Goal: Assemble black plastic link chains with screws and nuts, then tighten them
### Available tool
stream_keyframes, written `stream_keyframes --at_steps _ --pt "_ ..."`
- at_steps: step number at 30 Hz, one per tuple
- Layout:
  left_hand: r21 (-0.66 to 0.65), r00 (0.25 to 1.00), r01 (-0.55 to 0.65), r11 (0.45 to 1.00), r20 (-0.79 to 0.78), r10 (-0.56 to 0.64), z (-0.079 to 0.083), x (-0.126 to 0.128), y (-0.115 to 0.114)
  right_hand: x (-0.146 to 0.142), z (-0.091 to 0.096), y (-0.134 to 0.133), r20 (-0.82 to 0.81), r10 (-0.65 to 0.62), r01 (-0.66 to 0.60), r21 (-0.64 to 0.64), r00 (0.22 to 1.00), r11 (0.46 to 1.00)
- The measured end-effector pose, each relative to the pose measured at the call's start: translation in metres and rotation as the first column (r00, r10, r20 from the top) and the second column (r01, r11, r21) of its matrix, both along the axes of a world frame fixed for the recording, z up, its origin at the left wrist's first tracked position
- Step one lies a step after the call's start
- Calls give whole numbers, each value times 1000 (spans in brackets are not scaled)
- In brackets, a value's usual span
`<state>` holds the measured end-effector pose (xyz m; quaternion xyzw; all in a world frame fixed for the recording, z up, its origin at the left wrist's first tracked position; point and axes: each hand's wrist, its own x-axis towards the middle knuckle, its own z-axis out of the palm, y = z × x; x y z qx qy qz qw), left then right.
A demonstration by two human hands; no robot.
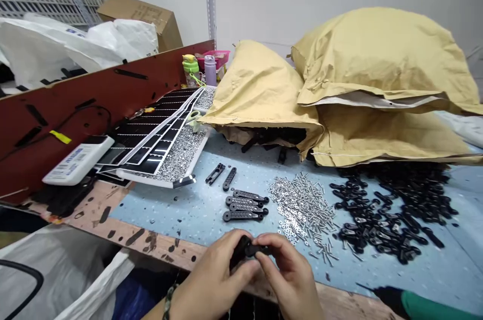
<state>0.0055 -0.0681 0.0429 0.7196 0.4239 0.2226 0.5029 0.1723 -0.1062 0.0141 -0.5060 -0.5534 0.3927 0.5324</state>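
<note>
My left hand (217, 274) and my right hand (289, 272) meet at the table's front edge, both pinched on one small black plastic part (249, 248) held between the fingertips. Just beyond the hands lie several assembled black link pieces (245, 205) in a short row. To their right spreads a heap of small silver screws and washers (302, 204), and further right a big pile of loose black plastic parts (381, 214).
Large tan paper sacks (358, 88) fill the back of the blue work mat (196, 204). A tray of small silver hardware (181, 154), black-and-white striped sheets, a white device (77, 160) and a red-brown board stand at left. A green-handled tool (422, 305) lies bottom right.
</note>
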Motion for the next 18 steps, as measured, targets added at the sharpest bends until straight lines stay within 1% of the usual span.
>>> stream_keyframes --at_steps 2,4,7,9,11,12,13,15,16,17,18 --pt "76 997 55 996 -62 -50 -4 -1 -2 -6 -6 -5 -26 -18 17 -40 1000 999" --pt "146 986 121 982 -132 -102 -12 -3 -4 -10 -15 -13 -62 -49 44 -76 997 996" --pt "188 966 195 963 -209 -155 -25 -3 -7 -10 -27 -22 -49 -84 80 -80 995 994" --pt "160 964 202 966 -207 -168 -29 -3 -6 -1 -29 -24 45 -100 101 -40 994 994" --pt "88 977 146 985 -168 -130 -30 -2 -2 14 -28 -19 225 -146 148 6 963 989" --pt "42 985 96 994 -150 -89 -30 -2 0 23 -27 -15 342 -182 183 30 922 983" --pt "-4 989 42 999 -139 -42 -28 -3 3 31 -27 -11 461 -216 216 53 861 975" --pt "-69 991 -43 997 -131 34 -26 -5 10 44 -29 -1 661 -243 246 91 710 965" --pt "-81 991 -62 995 -125 51 -25 -6 13 47 -31 4 726 -242 241 107 644 965" --pt "-82 991 -71 994 -116 61 -25 -7 16 47 -34 8 765 -237 230 119 599 966" --pt "-76 992 -78 994 -105 70 -24 -9 18 46 -37 12 786 -229 214 125 575 969"
